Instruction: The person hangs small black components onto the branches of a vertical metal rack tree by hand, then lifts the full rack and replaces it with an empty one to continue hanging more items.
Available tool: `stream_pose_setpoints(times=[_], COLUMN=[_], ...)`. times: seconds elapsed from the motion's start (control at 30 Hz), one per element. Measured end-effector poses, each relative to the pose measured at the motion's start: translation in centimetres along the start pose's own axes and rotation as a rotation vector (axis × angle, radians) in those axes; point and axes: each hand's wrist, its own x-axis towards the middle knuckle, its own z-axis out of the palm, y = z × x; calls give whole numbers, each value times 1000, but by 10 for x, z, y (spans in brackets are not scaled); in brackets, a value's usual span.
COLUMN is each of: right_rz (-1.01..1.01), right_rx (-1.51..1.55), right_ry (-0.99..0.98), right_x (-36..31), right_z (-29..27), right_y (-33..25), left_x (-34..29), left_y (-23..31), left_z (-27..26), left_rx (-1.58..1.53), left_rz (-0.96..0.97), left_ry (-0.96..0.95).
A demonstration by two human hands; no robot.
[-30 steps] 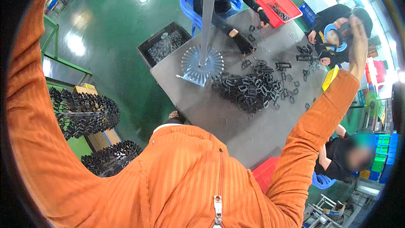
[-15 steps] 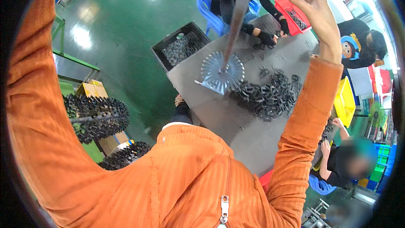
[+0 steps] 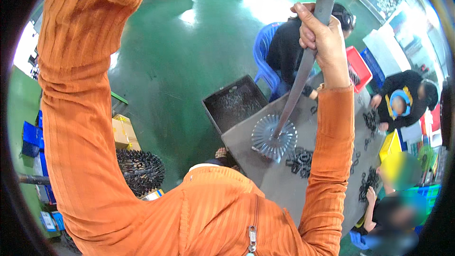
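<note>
A long grey metal pole [image 3: 296, 85] rises at a slant from a round ribbed metal disc [image 3: 263, 135] near the left edge of the grey table [image 3: 279, 194]. High on the pole, the fingers of my right hand [image 3: 322, 33] are wrapped round it. My left arm, in an orange sleeve, reaches up past the upper edge, so my left hand is out of sight. Small black clip-like parts [image 3: 299, 162] lie in a pile beside the disc, partly hidden by my right forearm.
A black crate [image 3: 212, 117] with small parts stands left of the table. Beyond it a person sits on a blue chair [image 3: 263, 52], near a red basket [image 3: 359, 68]. Two other people work along the right side by a yellow bin [image 3: 389, 146]. A rack of black parts [image 3: 141, 170] is beside my left arm.
My right hand, which was raised with its fingers loose and apart from the pole, now grips it. My left arm has swung inward, and the whole view has shifted.
</note>
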Motion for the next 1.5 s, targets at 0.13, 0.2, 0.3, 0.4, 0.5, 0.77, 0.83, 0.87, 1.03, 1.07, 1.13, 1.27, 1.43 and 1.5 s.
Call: stream_pose_setpoints(times=[0.13, 0.2, 0.3, 0.4, 0.5, 0.77, 0.83, 0.87, 1.03, 1.07, 1.13, 1.27, 1.43, 1.5], right_rz=[-30, -61, -136, -182, -109, 16, 24, 30, 72, 88, 129, 67, -106, -75], right_rx=[69, 171, 262, 306, 397, 465, 446, 431, 405, 420, 418, 270, 76, 66], right_ry=[-124, -215, -314, -423, -468, -637, -599, -596, -657, -681, -711, -624, -520, -521], right_x=[26, 36, 55, 75, 96, 162, 164, 168, 165, 161, 157, 152, 160, 160], right_z=[51, 80, 128, 180, 245, 443, 478, 501, 578, 591, 617, 664, 712, 727], right_y=[-15, -23, -38, -50, -50, 67, 109, 131, 228, 244, 265, 275, 262, 262], left_x=[-11, -14, -23, -34, -52, -159, -196, -216, -295, -310, -339, -398, -459, -476], left_y=[-12, -19, -33, -55, -88, -204, -217, -224, -246, -250, -256, -272, -291, -293], left_z=[-3, -7, -13, -17, -16, 86, 137, 162, 253, 265, 283, 303, 315, 322], left_rx=[-8, 2, 14, 20, 30, 32, 48, 46, -85, -94, -141, -202, 32, 29], left_rz=[-61, -80, -118, -177, -244, -341, -314, -335, -455, -467, -518, -560, -663, -708], left_ry=[-6, -25, -25, -34, -47, 39, 102, 115, -74, -52, -79, -1, 127, 123])
